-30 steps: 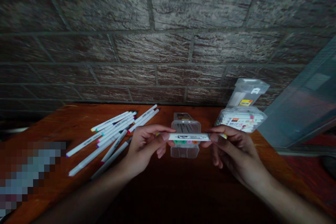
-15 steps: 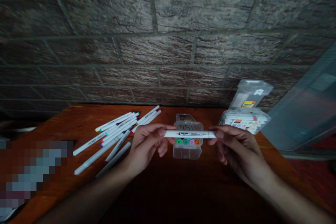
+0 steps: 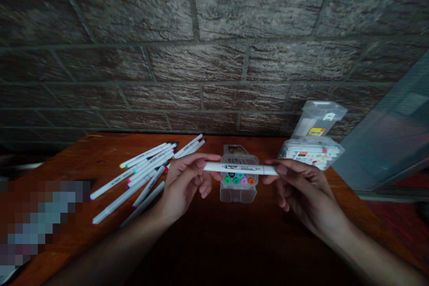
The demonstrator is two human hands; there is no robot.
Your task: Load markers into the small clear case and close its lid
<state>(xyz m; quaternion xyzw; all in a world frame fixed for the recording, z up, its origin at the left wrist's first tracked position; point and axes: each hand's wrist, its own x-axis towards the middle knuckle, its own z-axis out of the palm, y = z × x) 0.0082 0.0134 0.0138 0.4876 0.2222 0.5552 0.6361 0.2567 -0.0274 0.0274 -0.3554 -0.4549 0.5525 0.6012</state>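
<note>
A white marker (image 3: 239, 168) with dark printing lies level between my two hands. My left hand (image 3: 186, 183) pinches its left end between thumb and fingers. At the opposite end, the thumb and fingers of my right hand (image 3: 300, 183) are closed on it. Behind and below the marker stands a small clear plastic case (image 3: 237, 194), lid open, with several markers in it showing green, pink, orange and black round ends. The held marker hides part of this case. Left of my left hand, loose white markers (image 3: 114, 203) with coloured ends are spread over the wooden table (image 3: 201, 246).
At the back right a second clear case (image 3: 320, 118) stands open, filled with white markers (image 3: 315, 152). A brick wall (image 3: 214, 62) rises behind the table. A grey translucent panel (image 3: 378, 143) is at the right edge. A pixelated patch covers the lower left.
The marker has tilted slightly, its left end now a little higher, and shifted slightly left with my left hand. Both hands keep hold of it. The view has moved a touch.
</note>
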